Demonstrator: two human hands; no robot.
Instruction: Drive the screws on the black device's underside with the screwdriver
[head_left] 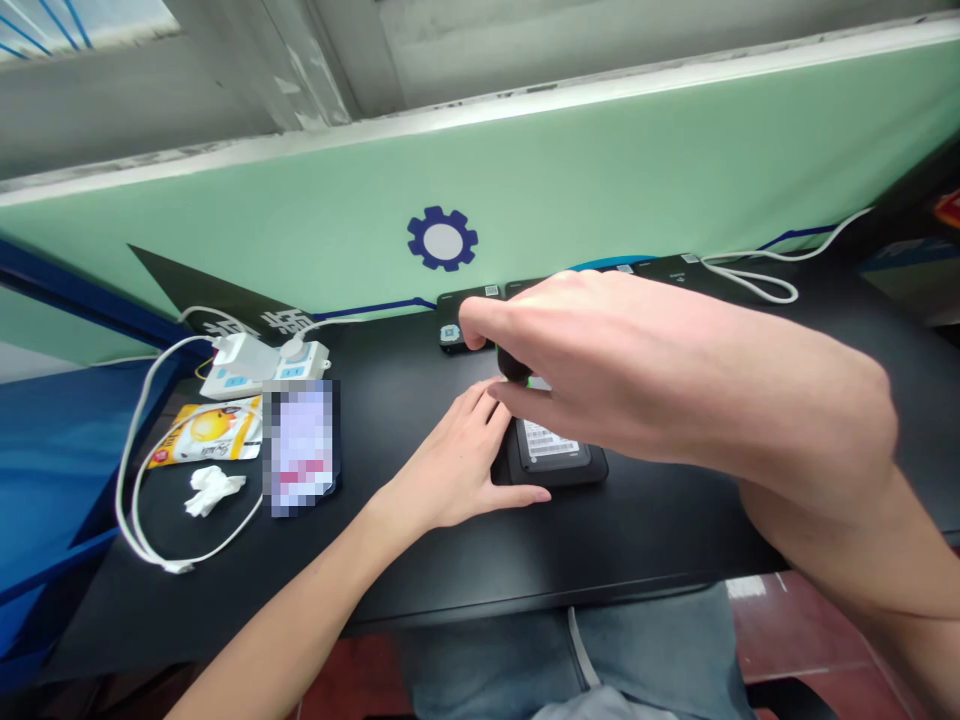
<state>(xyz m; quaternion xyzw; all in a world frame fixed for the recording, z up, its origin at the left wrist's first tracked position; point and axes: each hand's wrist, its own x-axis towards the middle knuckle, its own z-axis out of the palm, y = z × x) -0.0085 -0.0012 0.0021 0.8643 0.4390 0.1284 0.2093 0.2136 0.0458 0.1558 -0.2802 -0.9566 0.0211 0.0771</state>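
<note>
In the head view, the right hand (615, 350) was closed around a dark-handled tool (513, 365), probably a screwdriver, its tip hidden. Below that hand lay a labelled drive (555, 447) in a black case (597, 474) on the counter (637, 545). The left hand (469, 455) was open, thumb spread, seemingly bracing the case from its side. The step appeared to be working the tool against the drive, which called for a firm brace and a steady handle.
</note>
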